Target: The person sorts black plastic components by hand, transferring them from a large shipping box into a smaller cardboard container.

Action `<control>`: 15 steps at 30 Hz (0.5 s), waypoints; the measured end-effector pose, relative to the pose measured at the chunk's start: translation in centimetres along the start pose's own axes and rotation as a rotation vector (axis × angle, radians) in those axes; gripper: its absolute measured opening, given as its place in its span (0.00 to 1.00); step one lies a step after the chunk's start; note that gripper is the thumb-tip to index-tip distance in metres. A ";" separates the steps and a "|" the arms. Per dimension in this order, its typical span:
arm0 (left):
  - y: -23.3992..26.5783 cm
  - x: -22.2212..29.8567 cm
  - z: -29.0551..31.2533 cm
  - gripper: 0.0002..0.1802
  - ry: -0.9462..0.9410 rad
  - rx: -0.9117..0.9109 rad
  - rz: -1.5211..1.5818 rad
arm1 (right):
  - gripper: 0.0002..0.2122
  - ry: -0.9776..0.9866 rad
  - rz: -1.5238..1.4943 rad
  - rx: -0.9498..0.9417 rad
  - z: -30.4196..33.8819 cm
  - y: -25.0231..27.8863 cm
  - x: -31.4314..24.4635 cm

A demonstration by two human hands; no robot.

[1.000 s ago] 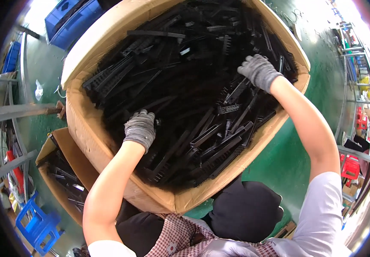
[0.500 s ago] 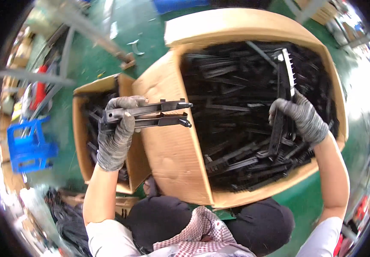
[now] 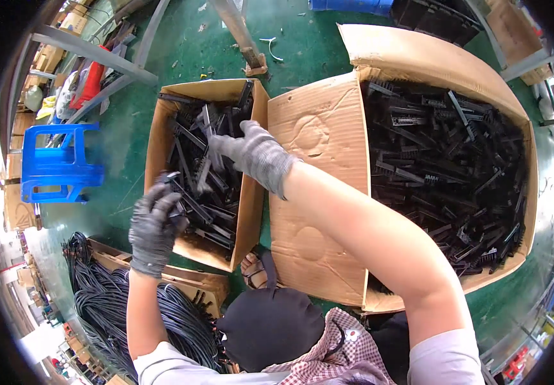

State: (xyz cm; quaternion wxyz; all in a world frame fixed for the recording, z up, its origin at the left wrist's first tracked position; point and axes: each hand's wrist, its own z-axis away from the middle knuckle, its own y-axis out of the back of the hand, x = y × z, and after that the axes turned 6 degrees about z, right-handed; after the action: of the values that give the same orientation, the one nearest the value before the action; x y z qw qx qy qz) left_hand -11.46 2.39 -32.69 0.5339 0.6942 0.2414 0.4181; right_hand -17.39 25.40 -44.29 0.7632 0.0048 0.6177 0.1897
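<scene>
Both my hands wear grey knitted gloves. My left hand (image 3: pixel 154 226) is at the near left side of the smaller cardboard box (image 3: pixel 252 221), its fingers curled round a dark black plastic part (image 3: pixel 172 179), mostly hidden and blurred. My right hand (image 3: pixel 258 157) reaches across to the left, over that same box, its fingers pointing left. At its fingertips is a smeared long black plastic strip (image 3: pixel 208 120); whether it is gripped or loose does not show. Several black plastic strips (image 3: pixel 216 226) lie jumbled in the smaller box.
At the right stands a larger cardboard box (image 3: pixel 318 240), flap folded out, heaped with black toothed plastic parts (image 3: pixel 444 173). A blue stool (image 3: pixel 62 163) stands at left. Coiled black cables (image 3: pixel 120 308) lie near left. A metal leg (image 3: pixel 238 32) rises beyond the smaller box.
My right hand has swung left from the larger box to the smaller one. My left hand has dropped nearer and turned; the two parts it held up no longer show clearly. The view has shifted left.
</scene>
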 end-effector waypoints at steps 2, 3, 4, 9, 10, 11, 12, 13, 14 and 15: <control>-0.4 -0.6 1.7 0.36 0.268 -0.450 -0.247 | 0.25 -0.286 -0.015 0.099 3.6 0.9 -5.1; -0.7 0.1 1.2 0.36 0.245 -0.574 -0.288 | 0.23 -0.250 0.014 0.039 5.8 2.4 -3.6; 0.2 0.7 1.1 0.34 0.265 -0.589 -0.263 | 0.20 -0.197 0.015 -0.003 8.2 3.6 -3.6; -1.9 5.5 -4.3 0.16 -0.069 -0.239 -0.062 | 0.13 -0.210 -0.014 -0.381 21.9 12.2 -0.6; -1.9 6.6 -5.4 0.15 -0.090 -0.191 -0.010 | 0.12 -0.233 -0.043 -0.478 24.0 13.3 -0.4; -2.5 8.2 -7.1 0.13 -0.124 -0.148 0.045 | 0.11 -0.260 -0.068 -0.564 26.4 14.3 -0.8; -3.3 9.7 -8.7 0.12 -0.231 -0.122 0.124 | 0.11 -0.333 -0.069 -0.651 28.6 15.6 -1.5; -4.0 10.9 -10.2 0.11 -0.324 -0.099 0.184 | 0.11 -0.385 -0.084 -0.751 30.3 16.7 -1.7; -4.7 13.3 -12.0 0.08 -0.395 -0.096 0.245 | 0.11 -0.427 -0.054 -0.801 32.3 18.0 -1.5; -5.7 15.3 -13.5 0.06 -0.430 -0.086 0.273 | 0.11 -0.477 -0.070 -0.773 34.3 19.4 -1.4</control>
State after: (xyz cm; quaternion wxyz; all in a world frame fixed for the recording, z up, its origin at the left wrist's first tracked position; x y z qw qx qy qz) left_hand -13.98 23.42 -32.05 0.5407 0.7698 0.0083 0.3390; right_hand 9.27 50.73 -30.15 0.8358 -0.2575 0.3086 0.3740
